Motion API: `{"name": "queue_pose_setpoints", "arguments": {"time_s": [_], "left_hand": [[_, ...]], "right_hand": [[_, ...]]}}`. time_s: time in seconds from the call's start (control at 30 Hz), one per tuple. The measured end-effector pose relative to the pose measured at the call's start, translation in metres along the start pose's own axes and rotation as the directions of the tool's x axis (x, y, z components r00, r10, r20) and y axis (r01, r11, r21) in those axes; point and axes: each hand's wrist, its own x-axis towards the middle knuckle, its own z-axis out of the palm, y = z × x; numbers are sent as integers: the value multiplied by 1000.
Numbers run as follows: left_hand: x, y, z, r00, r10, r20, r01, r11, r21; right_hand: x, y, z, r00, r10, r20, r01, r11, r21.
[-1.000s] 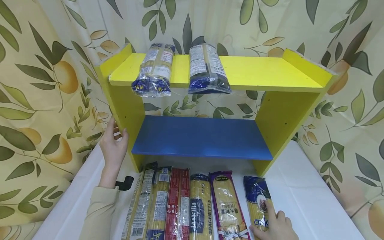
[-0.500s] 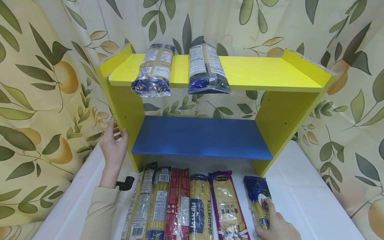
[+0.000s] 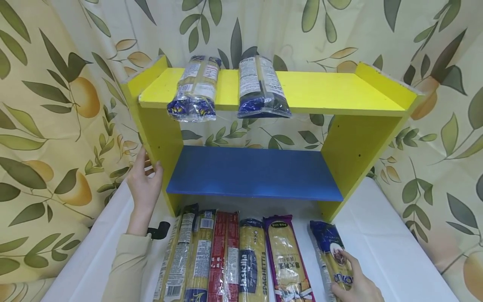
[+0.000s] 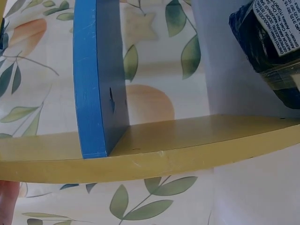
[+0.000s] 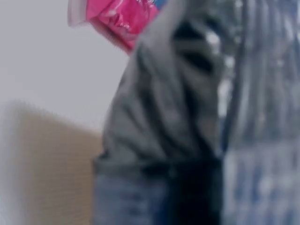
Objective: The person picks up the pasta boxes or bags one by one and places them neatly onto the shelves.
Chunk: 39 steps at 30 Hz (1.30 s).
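My right hand [image 3: 360, 285] holds the blue-topped spaghetti packet [image 3: 332, 256], index finger over its front and thumb near its lower part. The packet leans with its top toward the left, and its clear side shows. Up close in the right wrist view, the blurred dark and clear wrapper of a packet [image 5: 159, 108] fills much of the frame. My left hand [image 3: 145, 184] rests against the outer side of the yellow shelf unit's left panel [image 3: 160, 155], fingers reaching up along it. In the left wrist view only a bit of that hand [image 4: 7, 201] shows beside the panel.
Two pasta packets lie on the yellow top shelf [image 3: 320, 90], their ends jutting past its front edge. Below it is a blue shelf [image 3: 253, 172]. Several packets, including a red one [image 3: 223, 256] and a purple-edged one [image 3: 288, 260], line the white table. Leaf-patterned curtains hang behind.
My right hand has shifted slightly right with the spaghetti packet, which has tilted and turned so its left side shows. The left hand has stayed at the panel.
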Motion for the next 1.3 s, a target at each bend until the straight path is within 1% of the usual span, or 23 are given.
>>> {"name": "queue_pose_setpoints", "arguments": {"time_s": [0.1,0.23,0.3,0.43,0.53,0.63,0.73,0.8,0.87,0.93,0.97,1.0,1.03,1.13,1.2,1.3], "left_hand": [[0,1,1,1000,5,-3,-5,1000,1],[1,1,1,1000,5,-1,-5,1000,8],[1,1,1,1000,2,-3,-2,1000,6],[1,2,1,1000,-1,-11,1,1000,-3],[2,2,1,1000,0,-15,0,1000,-3],[2,3,0,1000,4,-18,-4,1000,-2],[2,3,0,1000,5,-17,-5,1000,-1],[2,3,1,1000,6,-13,-6,1000,0],[1,3,0,1000,11,-5,-11,1000,7],[1,3,1,1000,19,-5,-19,1000,7],[1,3,1,1000,21,-3,-21,1000,8],[1,3,1,1000,22,-1,-22,1000,6],[1,3,1,1000,24,-3,-24,1000,7],[1,2,1,1000,25,-8,-25,1000,5],[0,1,0,1000,22,-11,-22,1000,4],[0,0,0,1000,20,-14,-20,1000,-2]], "right_hand": [[-1,2,-2,1000,-6,12,6,1000,-9],[-3,7,-5,999,-48,13,48,999,-4],[-7,9,-7,997,-74,-2,74,997,7],[-19,9,-11,992,-116,-43,116,993,-4],[-27,9,-16,989,-137,-55,136,991,-13],[-33,8,-20,988,-135,-73,137,990,26],[-37,10,-21,982,-153,-110,163,983,83],[-40,13,-19,965,-199,-169,220,969,115],[-43,16,-15,934,-258,-248,295,947,126],[-47,16,-12,894,-308,-326,364,923,125],[-49,15,-12,867,-337,-368,403,908,117],[-52,14,-13,849,-347,-398,419,901,110],[-55,11,-15,837,-353,-418,429,898,101],[-66,0,-27,824,-348,-446,419,905,68],[-72,-9,-37,826,-334,-454,396,917,45],[-81,-20,-51,826,-329,-458,381,924,23]]}}
